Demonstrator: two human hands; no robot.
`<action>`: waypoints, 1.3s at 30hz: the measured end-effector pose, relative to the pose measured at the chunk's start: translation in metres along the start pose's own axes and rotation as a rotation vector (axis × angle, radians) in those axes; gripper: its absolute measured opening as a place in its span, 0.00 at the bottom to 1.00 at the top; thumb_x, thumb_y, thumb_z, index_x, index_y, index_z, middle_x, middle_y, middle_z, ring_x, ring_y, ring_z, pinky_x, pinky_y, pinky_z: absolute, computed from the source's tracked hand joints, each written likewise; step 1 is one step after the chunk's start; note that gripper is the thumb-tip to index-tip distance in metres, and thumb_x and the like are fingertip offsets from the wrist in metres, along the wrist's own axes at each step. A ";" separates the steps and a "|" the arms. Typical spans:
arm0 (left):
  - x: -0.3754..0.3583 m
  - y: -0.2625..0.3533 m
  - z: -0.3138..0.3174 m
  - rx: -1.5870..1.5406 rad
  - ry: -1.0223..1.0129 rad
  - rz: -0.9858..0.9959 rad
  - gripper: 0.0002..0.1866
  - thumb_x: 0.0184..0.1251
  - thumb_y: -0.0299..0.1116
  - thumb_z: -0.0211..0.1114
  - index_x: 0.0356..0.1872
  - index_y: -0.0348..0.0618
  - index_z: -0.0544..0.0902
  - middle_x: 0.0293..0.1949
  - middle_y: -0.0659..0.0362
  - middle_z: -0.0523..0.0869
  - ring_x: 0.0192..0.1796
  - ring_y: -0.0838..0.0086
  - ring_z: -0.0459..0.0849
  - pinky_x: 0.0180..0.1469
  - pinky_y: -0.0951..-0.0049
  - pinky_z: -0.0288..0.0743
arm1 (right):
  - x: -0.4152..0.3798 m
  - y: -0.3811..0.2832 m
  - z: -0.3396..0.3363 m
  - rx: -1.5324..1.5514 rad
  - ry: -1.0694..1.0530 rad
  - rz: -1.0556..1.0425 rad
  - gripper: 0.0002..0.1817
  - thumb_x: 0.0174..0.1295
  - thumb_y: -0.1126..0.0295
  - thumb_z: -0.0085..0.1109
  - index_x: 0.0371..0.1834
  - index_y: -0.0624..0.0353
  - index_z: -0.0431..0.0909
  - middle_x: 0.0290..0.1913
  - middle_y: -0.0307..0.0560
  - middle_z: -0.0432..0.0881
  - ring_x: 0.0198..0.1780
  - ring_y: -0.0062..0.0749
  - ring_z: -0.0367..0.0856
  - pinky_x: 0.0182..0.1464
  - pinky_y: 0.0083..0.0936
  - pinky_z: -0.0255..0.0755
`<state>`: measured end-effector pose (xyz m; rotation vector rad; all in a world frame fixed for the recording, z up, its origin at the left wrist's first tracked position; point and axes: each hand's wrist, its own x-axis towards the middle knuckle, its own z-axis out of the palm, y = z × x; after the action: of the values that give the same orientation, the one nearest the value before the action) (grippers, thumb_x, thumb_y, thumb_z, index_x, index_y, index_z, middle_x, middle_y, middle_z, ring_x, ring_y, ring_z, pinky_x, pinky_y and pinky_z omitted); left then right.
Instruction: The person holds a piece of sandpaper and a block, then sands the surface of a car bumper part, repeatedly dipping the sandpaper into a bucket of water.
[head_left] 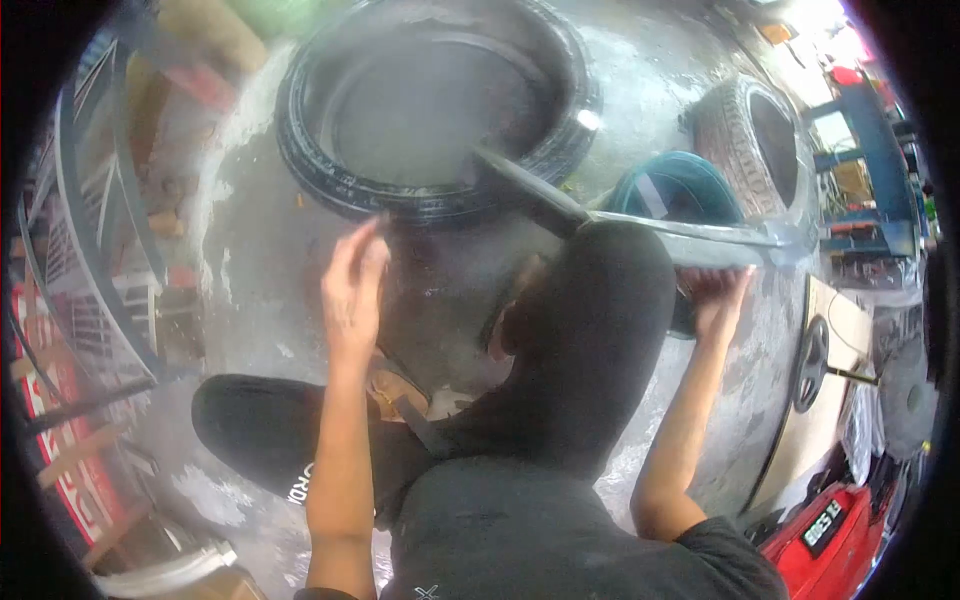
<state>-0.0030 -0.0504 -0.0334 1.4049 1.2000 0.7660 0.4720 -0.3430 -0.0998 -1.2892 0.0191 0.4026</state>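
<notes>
Over on the floor (235,240), the big black tyre (340,190) lies flat in front of a person (500,535) in dark clothes, who sits on the near side of it with knees bent. The left grip (352,290) is released and holding nothing, its raised fingers pointing at the tyre's near rim. The right grip (712,295) is off to the right of the tyre, fingers curled just under a long pale bar (690,228); from here I can't tell whether it's clenched on that bar. A dark length (535,190) in line with the bar reaches over the tyre's near right rim. Right of the tyre stands a teal bucket (650,180), partly behind the bar, and farther right of the tyre a second tyre (740,140) leans by the bucket. Well left of the big tyre there's a metal frame (85,230).
</notes>
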 end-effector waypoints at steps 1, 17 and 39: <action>0.022 0.009 0.010 0.044 0.023 0.179 0.23 0.83 0.44 0.65 0.65 0.36 0.84 0.56 0.57 0.86 0.57 0.69 0.84 0.65 0.68 0.74 | 0.006 -0.007 0.009 0.009 0.012 -0.015 0.47 0.70 0.29 0.59 0.71 0.65 0.72 0.59 0.57 0.82 0.59 0.44 0.83 0.64 0.49 0.78; 0.117 0.108 0.112 0.536 -0.516 0.707 0.18 0.82 0.37 0.62 0.63 0.37 0.76 0.57 0.45 0.81 0.61 0.50 0.84 0.64 0.57 0.76 | 0.035 -0.038 0.085 0.570 -0.186 0.019 0.41 0.64 0.75 0.64 0.78 0.66 0.52 0.65 0.77 0.76 0.64 0.77 0.80 0.70 0.76 0.73; 0.071 0.110 0.011 0.559 0.007 0.650 0.21 0.84 0.39 0.60 0.66 0.34 0.76 0.59 0.45 0.79 0.64 0.50 0.81 0.68 0.57 0.72 | 0.045 -0.017 0.212 0.598 -0.421 0.253 0.33 0.62 0.81 0.61 0.70 0.74 0.58 0.60 0.65 0.73 0.62 0.68 0.82 0.73 0.62 0.73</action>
<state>0.0550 0.0237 0.0581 2.3194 0.9978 0.9045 0.4753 -0.1360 -0.0335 -0.5959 -0.0503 0.8116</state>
